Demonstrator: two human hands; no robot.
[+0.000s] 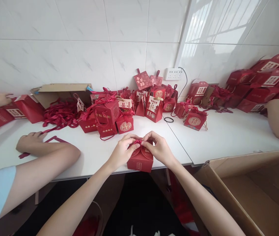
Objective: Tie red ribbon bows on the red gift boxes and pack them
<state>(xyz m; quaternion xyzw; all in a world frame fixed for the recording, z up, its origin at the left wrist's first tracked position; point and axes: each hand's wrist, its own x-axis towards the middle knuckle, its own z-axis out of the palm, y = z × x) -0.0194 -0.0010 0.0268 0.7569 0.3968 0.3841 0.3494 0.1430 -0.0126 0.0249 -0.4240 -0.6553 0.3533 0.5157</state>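
Note:
A red gift box [139,163] with gold print stands upright at the table's front edge, directly before me. At its top, my left hand [125,148] and my right hand [158,148] meet, fingertips close together. Both pinch a red ribbon [137,142] that lies bunched over the closed flaps. My left hand comes in from the left side of the box, my right hand from the right. The fingers hide part of the ribbon and the box top, so the shape of the knot or bow cannot be made out.
Finished-looking red boxes [106,114] cluster behind, beside a heap of ribbons [60,113] and a cardboard carton [63,88]. A co-worker's arm [48,152] rests at left; another person's hand [278,114] reaches stacked boxes [264,88] at right. A big open carton [218,183] stands front right.

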